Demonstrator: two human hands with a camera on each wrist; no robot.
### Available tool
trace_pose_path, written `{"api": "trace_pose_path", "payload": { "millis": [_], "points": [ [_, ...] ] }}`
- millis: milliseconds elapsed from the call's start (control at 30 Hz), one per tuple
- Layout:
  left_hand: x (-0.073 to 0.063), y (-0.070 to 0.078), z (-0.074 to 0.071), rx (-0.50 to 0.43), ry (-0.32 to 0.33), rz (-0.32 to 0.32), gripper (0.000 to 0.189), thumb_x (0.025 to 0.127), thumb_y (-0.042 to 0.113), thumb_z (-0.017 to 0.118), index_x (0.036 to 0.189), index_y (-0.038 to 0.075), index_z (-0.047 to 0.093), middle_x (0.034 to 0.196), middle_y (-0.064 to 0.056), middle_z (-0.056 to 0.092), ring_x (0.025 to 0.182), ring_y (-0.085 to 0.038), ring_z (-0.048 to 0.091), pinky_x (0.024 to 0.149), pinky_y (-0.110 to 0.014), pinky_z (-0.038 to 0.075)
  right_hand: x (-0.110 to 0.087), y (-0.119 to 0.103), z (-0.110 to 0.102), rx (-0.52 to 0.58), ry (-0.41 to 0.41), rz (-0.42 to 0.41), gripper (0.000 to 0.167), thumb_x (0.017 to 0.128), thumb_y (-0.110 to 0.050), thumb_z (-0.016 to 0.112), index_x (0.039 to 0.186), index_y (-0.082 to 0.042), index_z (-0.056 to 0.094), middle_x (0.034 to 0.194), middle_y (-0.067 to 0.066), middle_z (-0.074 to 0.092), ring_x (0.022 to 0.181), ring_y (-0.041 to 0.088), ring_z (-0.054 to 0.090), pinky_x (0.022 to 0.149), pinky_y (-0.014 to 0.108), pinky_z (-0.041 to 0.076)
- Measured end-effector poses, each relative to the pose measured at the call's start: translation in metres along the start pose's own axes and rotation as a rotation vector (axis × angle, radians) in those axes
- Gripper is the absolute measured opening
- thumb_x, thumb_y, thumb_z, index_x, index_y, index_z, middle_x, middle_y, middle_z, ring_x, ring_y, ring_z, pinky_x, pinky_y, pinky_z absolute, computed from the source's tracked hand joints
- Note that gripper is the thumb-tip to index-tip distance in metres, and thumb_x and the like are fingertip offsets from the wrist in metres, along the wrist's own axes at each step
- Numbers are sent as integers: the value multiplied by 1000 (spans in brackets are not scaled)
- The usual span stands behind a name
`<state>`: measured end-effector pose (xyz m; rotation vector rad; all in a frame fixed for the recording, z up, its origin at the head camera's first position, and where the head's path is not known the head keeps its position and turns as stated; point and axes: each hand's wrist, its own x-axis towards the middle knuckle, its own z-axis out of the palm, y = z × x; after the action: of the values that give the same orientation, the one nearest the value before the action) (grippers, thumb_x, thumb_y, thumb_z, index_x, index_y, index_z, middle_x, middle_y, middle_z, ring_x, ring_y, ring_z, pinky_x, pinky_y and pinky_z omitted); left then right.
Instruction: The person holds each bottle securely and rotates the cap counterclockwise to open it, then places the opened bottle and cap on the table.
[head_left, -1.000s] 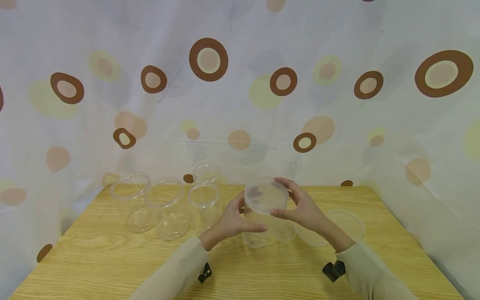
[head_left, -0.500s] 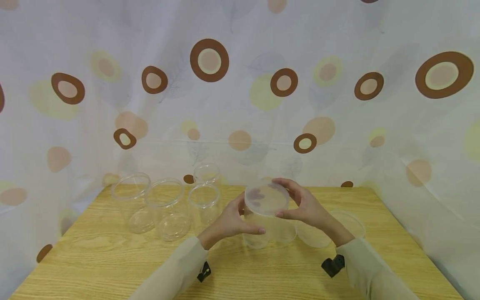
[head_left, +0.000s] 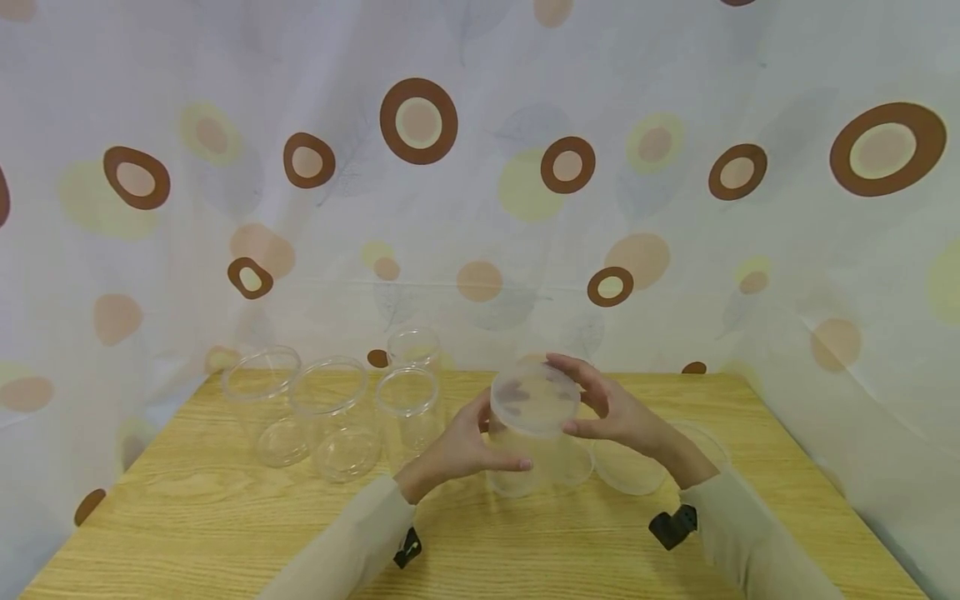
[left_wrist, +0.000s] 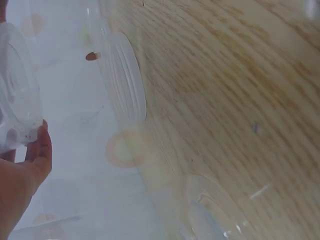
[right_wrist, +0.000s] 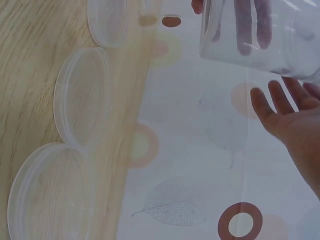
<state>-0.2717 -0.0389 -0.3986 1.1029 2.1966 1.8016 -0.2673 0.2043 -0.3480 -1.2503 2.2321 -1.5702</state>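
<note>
In the head view, my left hand grips a clear jar from the left, thumb in front and fingers behind. A frosted round lid sits on top of the jar. My right hand holds the lid's right side, with the thumb at its front edge and a finger at its back. The right wrist view shows the transparent jar body against the backdrop, with left-hand fingers visible through it. There, the right fingers are spread beside the lid end. The jar looks raised off the table.
Several clear jars without lids stand on the left of the wooden table. More frosted lids lie to the right, partly behind my hands. A patterned sheet hangs at the back and sides.
My right thumb has slid a little to the right along the lid's front edge. The left hand stays nearly still around the jar.
</note>
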Motion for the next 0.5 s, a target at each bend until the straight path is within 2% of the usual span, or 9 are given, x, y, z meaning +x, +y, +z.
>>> {"api": "trace_pose_path", "payload": {
  "millis": [100, 233, 367, 500],
  "points": [
    [1, -1, 1, 39, 39, -4, 89, 66, 23, 82, 138, 37, 31, 133, 11, 45, 120, -12, 45, 95, -39, 42, -1, -2, 7, -142, 120, 12, 79, 82, -7, 66, 145, -16, 20, 147, 9, 27, 131, 17, 31, 104, 35, 35],
    [0, 3, 2, 65, 74, 0, 90, 67, 21, 82, 139, 34, 30, 135, 7, 44, 120, -16, 44, 93, -43, 42, -1, -5, 17, -251, 236, 62, 79, 79, -15, 71, 143, -19, 25, 144, 10, 34, 131, 27, 32, 102, 52, 33],
    [-3, 19, 4, 53, 88, -1, 89, 67, 14, 81, 140, 24, 32, 134, 0, 45, 119, -20, 44, 92, -42, 42, -1, -7, 22, -263, 275, 110, 76, 79, -19, 72, 142, -18, 29, 142, 11, 35, 128, 33, 36, 99, 56, 34],
    [-6, 32, 5, 37, 79, -18, 88, 67, 7, 79, 140, 17, 32, 135, -2, 45, 120, -19, 44, 94, -43, 42, -1, -7, 21, -258, 256, 113, 74, 79, -18, 72, 140, -17, 31, 142, 12, 36, 126, 35, 38, 99, 57, 34]
  ]
}}
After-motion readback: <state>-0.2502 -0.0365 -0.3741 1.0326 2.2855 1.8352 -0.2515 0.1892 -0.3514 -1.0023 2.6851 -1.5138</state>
